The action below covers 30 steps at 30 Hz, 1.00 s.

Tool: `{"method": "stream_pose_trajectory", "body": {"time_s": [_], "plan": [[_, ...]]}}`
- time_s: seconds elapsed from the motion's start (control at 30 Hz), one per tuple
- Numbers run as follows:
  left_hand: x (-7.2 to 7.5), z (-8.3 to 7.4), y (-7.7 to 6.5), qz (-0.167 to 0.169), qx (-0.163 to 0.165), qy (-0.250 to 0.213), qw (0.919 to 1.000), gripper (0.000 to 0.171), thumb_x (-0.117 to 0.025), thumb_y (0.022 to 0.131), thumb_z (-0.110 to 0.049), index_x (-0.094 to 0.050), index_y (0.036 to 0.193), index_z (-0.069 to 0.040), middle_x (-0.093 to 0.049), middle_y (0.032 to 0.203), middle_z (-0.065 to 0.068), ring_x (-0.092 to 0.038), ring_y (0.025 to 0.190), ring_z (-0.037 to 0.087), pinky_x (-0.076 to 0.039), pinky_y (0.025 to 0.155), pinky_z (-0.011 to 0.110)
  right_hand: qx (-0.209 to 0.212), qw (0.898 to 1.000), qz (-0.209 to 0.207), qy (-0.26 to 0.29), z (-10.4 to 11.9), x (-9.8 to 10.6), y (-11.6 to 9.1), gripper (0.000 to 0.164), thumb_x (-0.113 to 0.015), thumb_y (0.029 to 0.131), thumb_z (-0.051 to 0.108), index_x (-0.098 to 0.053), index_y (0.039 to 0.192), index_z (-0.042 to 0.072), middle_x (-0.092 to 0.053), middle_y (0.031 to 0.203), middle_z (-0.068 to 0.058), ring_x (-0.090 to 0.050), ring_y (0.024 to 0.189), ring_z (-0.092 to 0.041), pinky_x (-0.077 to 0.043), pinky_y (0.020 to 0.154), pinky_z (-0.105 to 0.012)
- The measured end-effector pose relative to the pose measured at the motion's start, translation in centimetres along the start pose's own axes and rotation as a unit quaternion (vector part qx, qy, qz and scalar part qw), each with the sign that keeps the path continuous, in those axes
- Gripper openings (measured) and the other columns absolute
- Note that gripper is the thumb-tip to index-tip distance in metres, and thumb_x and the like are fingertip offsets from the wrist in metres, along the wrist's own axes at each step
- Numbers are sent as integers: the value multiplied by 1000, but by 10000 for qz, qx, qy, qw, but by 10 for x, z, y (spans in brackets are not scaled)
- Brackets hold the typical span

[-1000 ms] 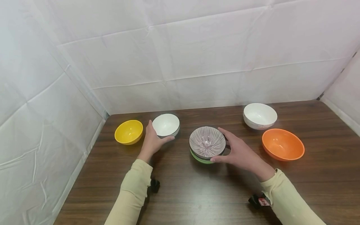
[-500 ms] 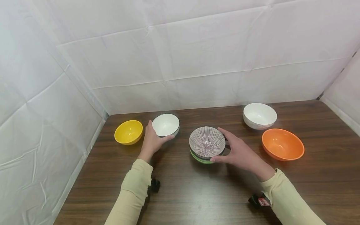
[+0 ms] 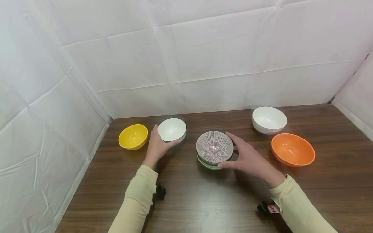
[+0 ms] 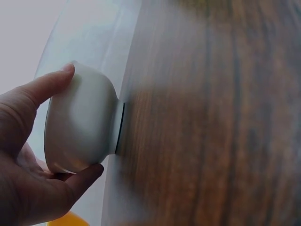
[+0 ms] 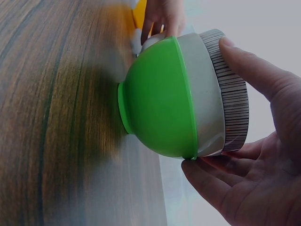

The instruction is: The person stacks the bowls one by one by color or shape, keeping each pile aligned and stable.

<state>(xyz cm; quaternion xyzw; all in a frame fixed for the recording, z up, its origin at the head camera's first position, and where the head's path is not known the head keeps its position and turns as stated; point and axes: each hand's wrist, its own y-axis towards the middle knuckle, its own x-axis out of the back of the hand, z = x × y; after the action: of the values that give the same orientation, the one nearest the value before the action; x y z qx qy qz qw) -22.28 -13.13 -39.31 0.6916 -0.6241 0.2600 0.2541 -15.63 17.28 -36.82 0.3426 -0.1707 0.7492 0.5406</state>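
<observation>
My left hand grips a white bowl with a dark rim near the table's back edge. In the left wrist view the thumb and fingers span the white bowl, and its foot appears to rest on the table. Near the middle, my right hand holds the striped bowl atop a stack. The right wrist view shows that striped bowl nested over a pale bowl, which sits in a green bowl. There the thumb presses the striped side while one fingertip lies by the green rim.
A yellow bowl stands left of my left hand. Toward the right are a white patterned bowl at the back and an orange bowl in front of it. White sheeting rises behind the dark wooden table.
</observation>
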Motion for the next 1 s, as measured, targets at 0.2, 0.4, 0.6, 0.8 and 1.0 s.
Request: {"method": "stream_pose_trajectory", "body": {"time_s": [0.2,0.4,0.6,0.8,1.0], "plan": [[0,0,-1,-18,-5,0,10000,115,-81,70,-42,-11,151,-1,-23,153,24,-32,133,38,-33,111,56,-53,10000,29,-23,0,1,0,116,-82,63,52,-25,146,-6,-39,144,-29,-51,120,-40,-42,101,-60],[1,0,-3,-25,-87,39,10000,115,-81,70,-42,-12,151,1,-24,153,24,-32,134,38,-32,112,55,-99,9999,58,-40,1,1,-1,117,-81,63,53,-24,146,-6,-39,145,-29,-50,121,-40,-42,101,-60],[1,0,-3,-17,-107,46,9999,114,-81,70,-42,-13,151,0,-24,153,24,-32,134,37,-32,112,55,-96,9999,57,-24,1,1,0,116,-82,63,52,-25,146,-6,-39,145,-29,-51,121,-41,-42,101,-60],[2,0,-4,-9,-91,18,10000,114,-81,70,-42,-13,151,-1,-24,154,23,-32,134,37,-32,112,55,-116,9999,75,-73,0,1,0,117,-82,63,52,-25,146,-6,-38,145,-29,-50,121,-41,-42,101,-61],[4,-1,-7,-12,-121,-59,9999,113,-81,70,-42,-13,151,-1,-25,153,23,-33,133,37,-32,111,55,-60,9999,52,-87,0,1,0,117,-82,63,52,-25,146,-7,-39,144,-30,-51,121,-41,-42,101,-60]]}}
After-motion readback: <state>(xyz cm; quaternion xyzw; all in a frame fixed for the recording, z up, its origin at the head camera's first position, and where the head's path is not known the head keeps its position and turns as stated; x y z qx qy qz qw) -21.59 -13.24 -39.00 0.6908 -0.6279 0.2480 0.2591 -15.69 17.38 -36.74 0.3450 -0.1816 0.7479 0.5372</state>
